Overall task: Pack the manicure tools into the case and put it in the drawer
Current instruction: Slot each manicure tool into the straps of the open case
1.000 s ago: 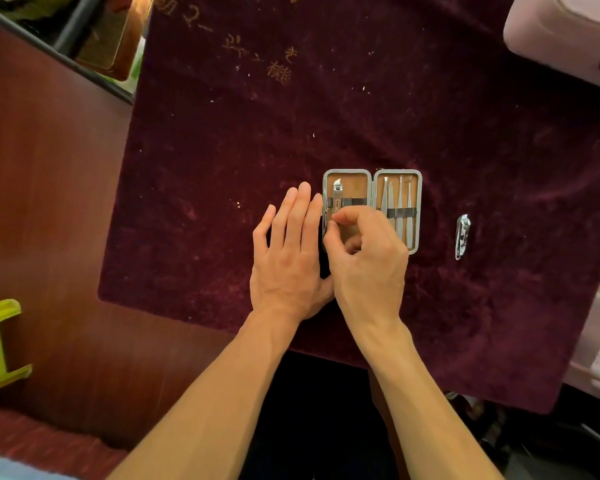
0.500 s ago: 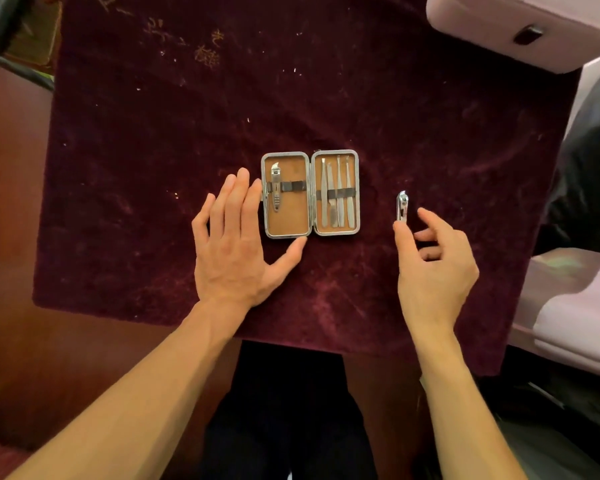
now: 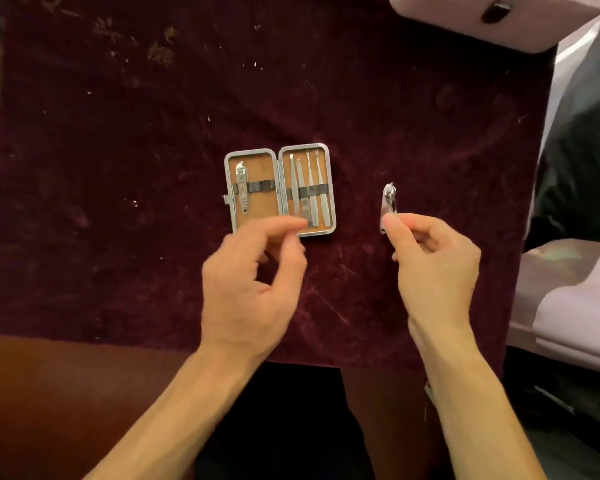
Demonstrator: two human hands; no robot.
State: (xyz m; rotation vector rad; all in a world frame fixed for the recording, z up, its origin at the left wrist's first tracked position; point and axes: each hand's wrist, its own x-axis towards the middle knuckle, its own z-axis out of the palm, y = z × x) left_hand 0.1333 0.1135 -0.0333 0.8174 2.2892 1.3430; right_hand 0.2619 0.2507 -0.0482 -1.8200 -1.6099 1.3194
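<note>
Steel nail clipper [image 3: 388, 202] pinched in right hand [image 3: 433, 268]; left hand [image 3: 250, 282] half-curled, empty, over open case [image 3: 280, 188].

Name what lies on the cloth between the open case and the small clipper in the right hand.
Nothing: in the head view only bare maroon cloth separates the open case from the small clipper held by the right hand.
</note>
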